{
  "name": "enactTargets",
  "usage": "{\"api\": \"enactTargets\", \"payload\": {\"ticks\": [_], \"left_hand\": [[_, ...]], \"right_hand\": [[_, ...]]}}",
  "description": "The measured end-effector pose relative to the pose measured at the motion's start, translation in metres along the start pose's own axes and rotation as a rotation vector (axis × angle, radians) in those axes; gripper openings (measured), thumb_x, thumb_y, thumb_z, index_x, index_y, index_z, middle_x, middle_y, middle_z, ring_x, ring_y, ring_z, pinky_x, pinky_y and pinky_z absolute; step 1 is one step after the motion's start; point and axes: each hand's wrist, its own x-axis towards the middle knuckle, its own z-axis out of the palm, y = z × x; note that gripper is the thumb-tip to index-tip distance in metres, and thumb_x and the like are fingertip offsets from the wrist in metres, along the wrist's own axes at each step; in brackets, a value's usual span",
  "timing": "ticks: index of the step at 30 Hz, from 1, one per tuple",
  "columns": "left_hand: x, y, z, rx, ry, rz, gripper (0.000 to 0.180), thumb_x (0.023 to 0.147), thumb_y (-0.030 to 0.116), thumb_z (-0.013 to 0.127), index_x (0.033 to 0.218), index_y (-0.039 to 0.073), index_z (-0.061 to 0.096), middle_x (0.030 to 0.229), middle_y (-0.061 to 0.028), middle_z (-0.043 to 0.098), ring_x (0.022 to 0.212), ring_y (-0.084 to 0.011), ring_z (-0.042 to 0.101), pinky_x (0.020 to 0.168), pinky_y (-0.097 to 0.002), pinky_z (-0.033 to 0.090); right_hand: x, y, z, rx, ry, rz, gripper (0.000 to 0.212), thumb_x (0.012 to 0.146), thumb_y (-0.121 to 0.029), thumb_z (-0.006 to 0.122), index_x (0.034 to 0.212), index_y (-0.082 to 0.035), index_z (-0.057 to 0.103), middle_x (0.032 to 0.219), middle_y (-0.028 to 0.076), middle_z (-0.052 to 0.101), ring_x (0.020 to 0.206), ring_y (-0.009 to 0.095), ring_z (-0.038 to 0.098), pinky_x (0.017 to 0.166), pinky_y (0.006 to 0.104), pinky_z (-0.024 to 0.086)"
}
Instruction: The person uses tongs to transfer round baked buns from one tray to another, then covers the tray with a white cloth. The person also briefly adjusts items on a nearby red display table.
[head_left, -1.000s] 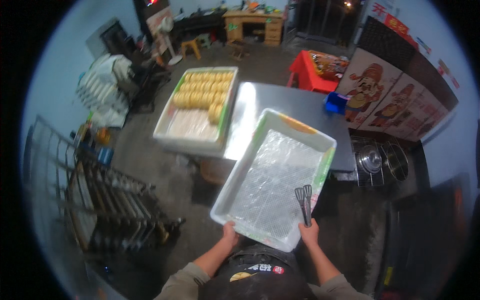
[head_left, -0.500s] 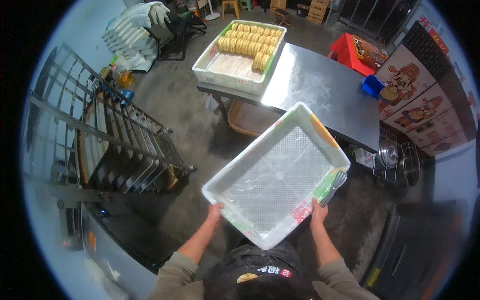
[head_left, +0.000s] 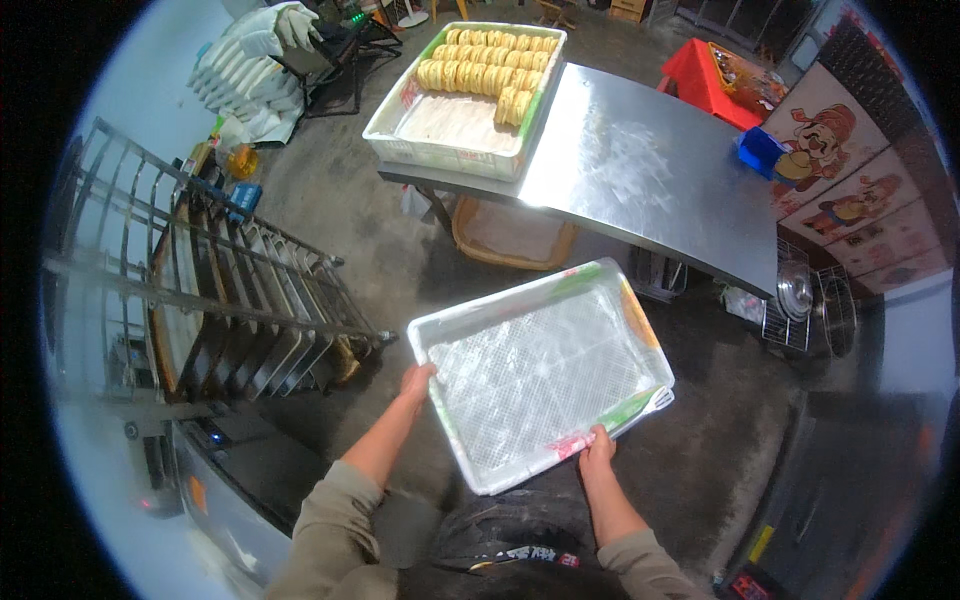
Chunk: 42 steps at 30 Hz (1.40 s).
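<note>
A white rectangular plastic crate [head_left: 530,375], its inside bare down to the mesh-like bottom and its sides wrapped in clear film, hangs tilted in front of my body. My left hand [head_left: 417,382] grips its left edge, thumb over the rim. On the near right side, my right hand [head_left: 598,450] closes round the rim. A pale slotted utensil, probably tongs [head_left: 657,401], lies along that rim beyond the right hand; whether the fingers hold it too is hard to see.
Ahead stands a steel table [head_left: 625,150]. On its left end sits a second white crate [head_left: 440,155] with rows of round pale-yellow cakes [head_left: 490,75]. A tray rack [head_left: 240,300] stands left, stacked sacks [head_left: 250,75] far left, a blue scoop-like container [head_left: 762,153] at the table's right.
The crate in my hands has turned clockwise and its far end has come nearer to me. Both hands have shifted left with it, keeping their grip.
</note>
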Motion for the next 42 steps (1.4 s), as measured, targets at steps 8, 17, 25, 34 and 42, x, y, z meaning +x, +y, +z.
{"api": "enactTargets", "payload": {"ticks": [8,17,25,34,42], "left_hand": [[0.101,0.106,0.048,0.396,0.154,0.395,0.092,0.08,0.034,0.078,0.157,0.002,0.038,0.154,-0.0254,0.046,0.143,-0.0353,0.045,0.118,-0.0409,0.037],[0.069,0.086,-0.011,0.692,0.055,0.054,0.077,0.086,0.032,0.073,0.151,0.002,0.045,0.146,-0.0227,0.056,0.133,-0.0377,0.056,0.11,-0.0443,0.045],[0.072,0.067,-0.051,0.598,0.01,-0.248,0.062,0.088,0.031,0.074,0.141,0.004,0.057,0.125,-0.0148,0.07,0.109,-0.0275,0.068,0.098,-0.0375,0.051],[0.145,0.104,-0.052,0.438,-0.094,-0.058,0.046,0.09,0.029,0.074,0.129,0.004,0.067,0.109,-0.0116,0.074,0.101,-0.0226,0.069,0.091,-0.0351,0.054],[0.232,0.155,-0.148,0.271,-0.254,0.12,0.037,0.089,0.024,0.072,0.12,0.003,0.071,0.097,-0.0096,0.075,0.092,-0.0202,0.069,0.089,-0.0329,0.054]], "right_hand": [[0.083,0.005,0.172,0.135,-0.009,-0.101,0.063,0.081,0.004,0.063,0.141,0.005,0.045,0.135,0.017,0.056,0.118,0.032,0.061,0.098,0.044,0.054],[0.181,0.03,0.402,0.236,0.296,0.117,0.057,0.085,-0.005,0.069,0.138,0.0,0.048,0.13,0.013,0.059,0.112,0.028,0.063,0.091,0.0428,0.054],[0.257,0.066,0.525,0.517,0.088,0.02,0.044,0.091,-0.013,0.073,0.129,-0.001,0.053,0.114,0.013,0.064,0.092,0.025,0.065,0.076,0.0396,0.057],[0.237,0.124,0.564,0.454,-0.081,0.126,0.026,0.097,-0.023,0.07,0.115,-0.007,0.06,0.094,0.01,0.066,0.072,0.02,0.062,0.069,0.0354,0.059],[0.063,0.129,0.513,-0.481,0.09,0.308,0.038,0.095,-0.04,0.074,0.096,-0.007,0.057,0.076,0.004,0.054,0.065,0.017,0.057,0.063,0.0366,0.062]]}}
